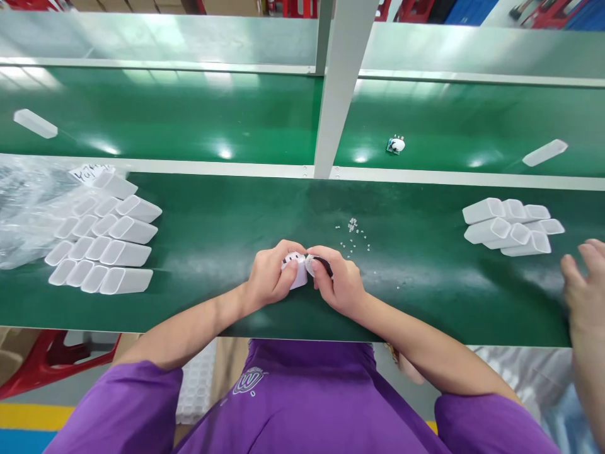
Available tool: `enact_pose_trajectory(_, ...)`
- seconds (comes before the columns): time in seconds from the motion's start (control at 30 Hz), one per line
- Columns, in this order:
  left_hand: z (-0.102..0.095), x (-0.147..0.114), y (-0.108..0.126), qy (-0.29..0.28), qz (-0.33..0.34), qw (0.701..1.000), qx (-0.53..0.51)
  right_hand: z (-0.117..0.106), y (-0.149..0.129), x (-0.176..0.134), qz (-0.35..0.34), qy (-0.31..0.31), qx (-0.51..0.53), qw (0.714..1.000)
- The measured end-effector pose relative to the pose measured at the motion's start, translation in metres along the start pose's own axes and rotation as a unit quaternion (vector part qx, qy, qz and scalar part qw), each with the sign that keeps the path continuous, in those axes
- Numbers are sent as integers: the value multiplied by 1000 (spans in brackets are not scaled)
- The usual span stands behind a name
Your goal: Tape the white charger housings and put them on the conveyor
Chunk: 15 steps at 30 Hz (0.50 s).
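Observation:
My left hand (273, 274) is closed around a white plastic housing (297, 274) with small dark openings along its top. Close beside it, my right hand (338, 277) pinches a small white part with a dark face (312, 263); its exact kind is hidden by the fingers. The two pieces nearly meet, and I cannot tell if they touch. Beyond my right hand, several tiny clear bits (352, 226) lie scattered on the green bench (227, 221).
Stacked white sleeves (125, 252) stand at the left beside clear plastic wrap (28, 208); more white sleeves (486, 230) lie at the right. Another person's hand (586, 284) reaches in there. A metal post (338, 88) rises ahead. Behind it lies a small circuit part (396, 145).

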<state>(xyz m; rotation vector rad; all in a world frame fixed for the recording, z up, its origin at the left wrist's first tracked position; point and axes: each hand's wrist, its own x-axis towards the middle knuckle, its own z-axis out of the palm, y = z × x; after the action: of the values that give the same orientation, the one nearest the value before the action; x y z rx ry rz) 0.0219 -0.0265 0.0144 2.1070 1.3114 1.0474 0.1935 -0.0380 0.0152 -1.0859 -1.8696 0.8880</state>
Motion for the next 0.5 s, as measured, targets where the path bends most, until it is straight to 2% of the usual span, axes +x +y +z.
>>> enact_pose_trajectory(0.1,1,-2,0,36,70,997,21,1,-1,-1,-20,7,-13,1000)
enact_pose_trajectory(0.2,2,-2,2,56,108,992,24,2,0,-1,-69,28,-43,996)
enact_pose_trajectory(0.3,3,-2,5,54,101,993,33,3,2,-2,-101,43,-68,992)
enact_pose_trajectory(0.5,7,-3,9,77,90,987,106,8,8,-3,-100,34,-131,986)
